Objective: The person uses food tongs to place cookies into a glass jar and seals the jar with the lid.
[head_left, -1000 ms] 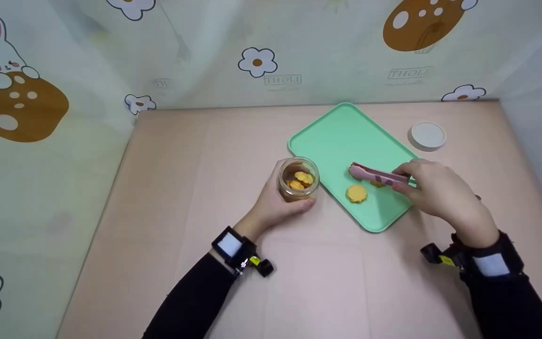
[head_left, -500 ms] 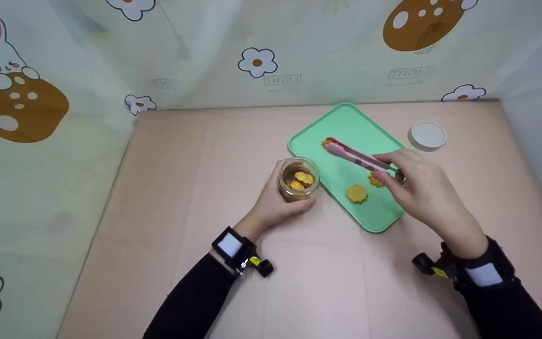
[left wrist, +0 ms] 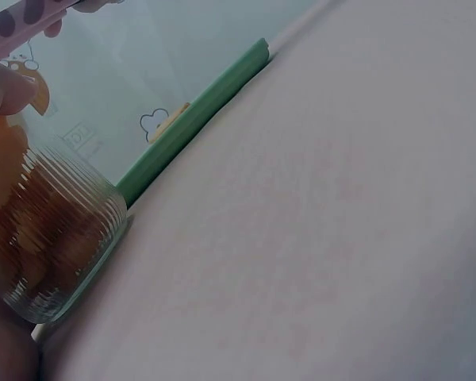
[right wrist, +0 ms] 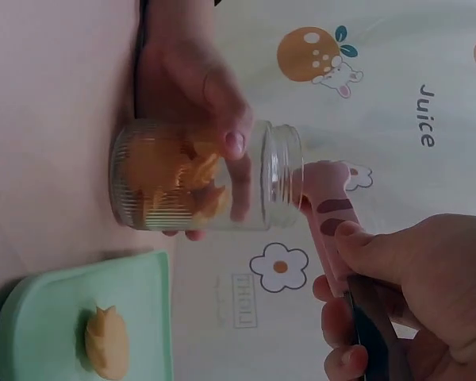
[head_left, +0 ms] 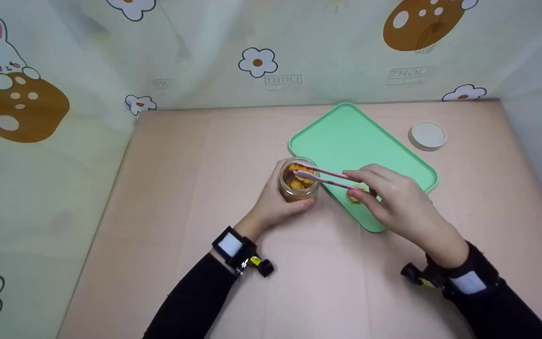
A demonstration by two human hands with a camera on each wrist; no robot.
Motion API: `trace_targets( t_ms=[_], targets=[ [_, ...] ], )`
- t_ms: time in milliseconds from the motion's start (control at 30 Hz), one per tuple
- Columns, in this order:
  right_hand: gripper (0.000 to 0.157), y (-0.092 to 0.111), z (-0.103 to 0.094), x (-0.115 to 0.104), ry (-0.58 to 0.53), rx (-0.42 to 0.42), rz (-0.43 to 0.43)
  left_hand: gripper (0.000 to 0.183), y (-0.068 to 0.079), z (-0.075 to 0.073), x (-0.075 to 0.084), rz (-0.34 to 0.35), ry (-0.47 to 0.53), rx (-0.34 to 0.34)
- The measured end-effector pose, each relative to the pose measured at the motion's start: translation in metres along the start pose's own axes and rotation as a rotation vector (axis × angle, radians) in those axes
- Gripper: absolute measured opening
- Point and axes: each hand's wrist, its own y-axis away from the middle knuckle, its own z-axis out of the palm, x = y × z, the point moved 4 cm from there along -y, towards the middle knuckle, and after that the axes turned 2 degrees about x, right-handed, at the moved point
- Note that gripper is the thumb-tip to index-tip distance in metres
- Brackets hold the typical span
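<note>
Desk [head_left: 205, 212]: one tray [head_left: 346, 141] with one biscuit [right wrist: 107, 341], one lid [head_left: 428, 136]; left grip [head_left: 273, 200] clasps one clear ribbed jar [right wrist: 194, 178], right grip [head_left: 402, 207] pinches pink tongs [right wrist: 333, 216].

Pink tongs [head_left: 328, 181] moved to jar mouth [right wrist: 287, 175], prongs [head_left: 333, 173] spread wider

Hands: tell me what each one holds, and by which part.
The left hand grips the glass jar round its side; the right hand holds the pink tongs by their arms, back from the tips.
</note>
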Motion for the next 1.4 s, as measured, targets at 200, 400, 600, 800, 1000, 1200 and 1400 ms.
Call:
trace_targets(
  t_ms=[200,400,600,800,1000,1200,1400],
  targets=[
    [0.037,0.0,0.007,-0.002,0.009,0.003,-0.018,0.087,-0.002,0.0,0.0,0.011,0.015,-0.011],
    [0.039,0.0,0.01,-0.004,0.023,0.02,-0.027,0.089,-0.001,0.0,0.0,0.013,0.008,-0.012],
    [0.044,0.0,0.008,-0.004,0.024,0.023,-0.046,0.089,-0.001,0.0,0.0,0.02,-0.001,-0.007],
    [0.044,0.0,0.005,-0.002,0.025,0.007,-0.036,0.09,-0.001,0.0,0.001,0.023,-0.001,-0.009],
    [0.044,0.0,0.0,0.0,0.009,0.019,-0.015,0.092,0.0,0.0,0.001,-0.004,-0.019,-0.001],
    [0.046,-0.001,-0.016,0.009,0.009,0.029,0.015,0.092,0.001,0.0,0.002,-0.016,-0.027,0.017],
    [0.047,0.001,-0.037,0.024,0.027,0.015,0.071,0.093,0.0,0.0,0.002,-0.013,-0.016,0.027]
  ],
)
